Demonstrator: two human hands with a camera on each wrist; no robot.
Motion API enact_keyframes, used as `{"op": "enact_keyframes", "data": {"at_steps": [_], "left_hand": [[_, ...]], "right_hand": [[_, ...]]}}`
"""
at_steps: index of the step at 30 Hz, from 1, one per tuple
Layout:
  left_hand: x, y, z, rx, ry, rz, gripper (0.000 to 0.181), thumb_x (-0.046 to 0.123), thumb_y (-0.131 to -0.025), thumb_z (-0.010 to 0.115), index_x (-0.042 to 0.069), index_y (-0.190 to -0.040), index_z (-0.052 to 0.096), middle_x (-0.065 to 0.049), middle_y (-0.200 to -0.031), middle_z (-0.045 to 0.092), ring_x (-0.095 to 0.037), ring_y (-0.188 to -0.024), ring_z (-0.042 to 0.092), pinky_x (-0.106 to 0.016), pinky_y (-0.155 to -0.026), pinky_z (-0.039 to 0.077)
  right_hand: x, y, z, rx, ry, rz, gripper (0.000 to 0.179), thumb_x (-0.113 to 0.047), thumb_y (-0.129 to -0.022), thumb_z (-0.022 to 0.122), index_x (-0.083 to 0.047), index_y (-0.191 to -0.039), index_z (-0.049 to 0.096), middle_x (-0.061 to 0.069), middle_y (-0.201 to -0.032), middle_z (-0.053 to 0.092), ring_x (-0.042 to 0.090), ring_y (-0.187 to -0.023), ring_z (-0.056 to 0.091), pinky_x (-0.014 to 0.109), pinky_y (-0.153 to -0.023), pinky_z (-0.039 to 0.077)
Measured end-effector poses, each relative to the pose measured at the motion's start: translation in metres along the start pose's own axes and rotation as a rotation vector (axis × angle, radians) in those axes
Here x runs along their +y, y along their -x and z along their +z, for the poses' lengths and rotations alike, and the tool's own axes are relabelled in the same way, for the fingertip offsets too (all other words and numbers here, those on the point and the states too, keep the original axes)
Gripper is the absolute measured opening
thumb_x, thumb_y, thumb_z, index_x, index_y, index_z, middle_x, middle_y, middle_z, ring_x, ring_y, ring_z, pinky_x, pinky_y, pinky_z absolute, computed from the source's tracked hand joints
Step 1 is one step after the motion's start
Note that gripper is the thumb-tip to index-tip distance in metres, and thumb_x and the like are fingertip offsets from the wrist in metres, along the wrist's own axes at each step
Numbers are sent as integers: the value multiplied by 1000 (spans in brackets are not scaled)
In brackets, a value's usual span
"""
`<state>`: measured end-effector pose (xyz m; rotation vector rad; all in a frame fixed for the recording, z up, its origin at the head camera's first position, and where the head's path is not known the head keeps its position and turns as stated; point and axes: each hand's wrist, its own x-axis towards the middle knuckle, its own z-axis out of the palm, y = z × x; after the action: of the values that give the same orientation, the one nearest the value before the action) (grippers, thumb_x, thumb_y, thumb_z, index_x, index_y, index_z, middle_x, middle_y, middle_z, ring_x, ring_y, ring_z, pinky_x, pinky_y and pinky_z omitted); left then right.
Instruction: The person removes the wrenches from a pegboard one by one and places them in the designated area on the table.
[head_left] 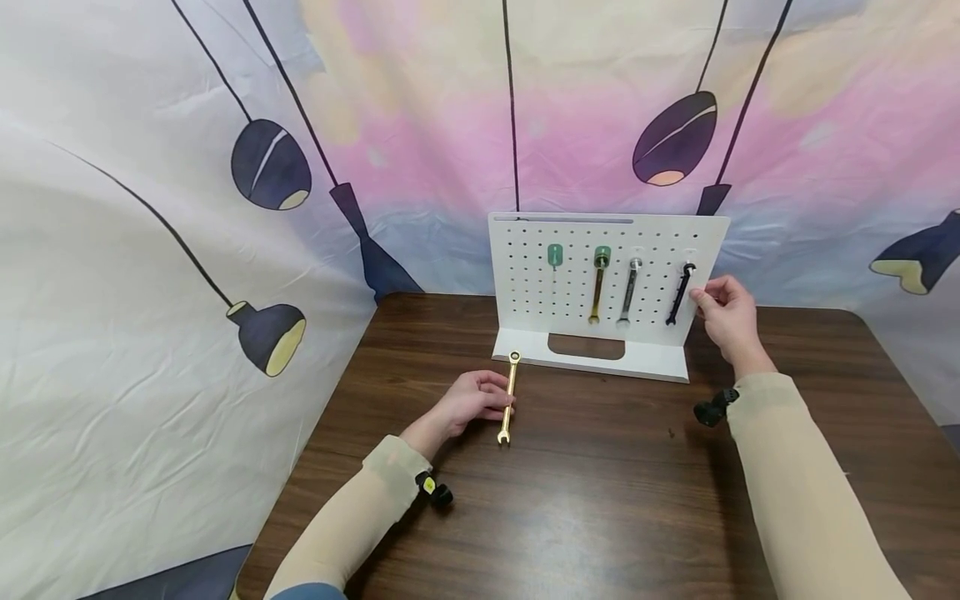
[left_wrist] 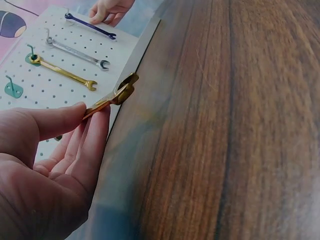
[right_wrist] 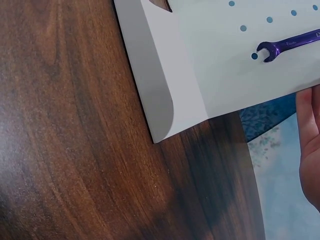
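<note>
My left hand (head_left: 474, 400) pinches a gold combination wrench (head_left: 512, 375) between thumb and fingers, in front of the white pegboard (head_left: 525, 287). In the left wrist view the open end of this wrench (left_wrist: 123, 91) points away from the fingertips. At the pegboard's right edge, my right hand (head_left: 729, 318) grips the panel, thumb on the front and fingers behind. Closest to that thumb hangs a dark purple wrench (head_left: 680, 296). A silver wrench (head_left: 628, 293) and another gold wrench (head_left: 597, 292) hang to its left.
A green hook (head_left: 555, 255) is fixed on the board's left part. The board's flat foot (head_left: 652, 360), with an oblong cutout, stands on the dark wooden table (head_left: 585, 500). Behind the table hangs a cloth (head_left: 450, 142) printed with lamps.
</note>
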<state>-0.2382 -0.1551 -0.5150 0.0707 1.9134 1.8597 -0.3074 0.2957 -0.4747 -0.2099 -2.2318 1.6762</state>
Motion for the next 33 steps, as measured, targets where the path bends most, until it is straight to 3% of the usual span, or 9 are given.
{"op": "enact_keyframes", "data": {"at_steps": [12, 25, 33], "left_hand": [[-8, 0, -2, -43, -25, -28, 27, -12, -95, 70, -9, -120, 60, -9, -89, 76, -22, -81, 77, -36, -78, 67], [-13, -2, -2, -20, -50, -62, 33, -11, -95, 72, -12, -126, 60, -9, -91, 76, -21, -83, 76, -36, -80, 67], [-14, -2, -1, -3, -80, -42, 32, -11, -94, 74, -13, -124, 62, -11, -90, 76, -21, -83, 76, -36, -80, 67]], "right_hand": [[-2, 1, 3, 19, 2, 14, 16, -21, -105, 70, -12, -103, 57, -15, -90, 60, 2, -87, 58, 10, -73, 53], [0, 0, 1, 14, -11, 12, 16, -21, -105, 70, -11, -103, 58, -17, -88, 61, 4, -87, 59, 12, -73, 54], [3, -2, 0, 4, -25, 8, 13, -19, -105, 70, -14, -101, 59, -16, -90, 61, 3, -87, 58, 13, -75, 55]]}}
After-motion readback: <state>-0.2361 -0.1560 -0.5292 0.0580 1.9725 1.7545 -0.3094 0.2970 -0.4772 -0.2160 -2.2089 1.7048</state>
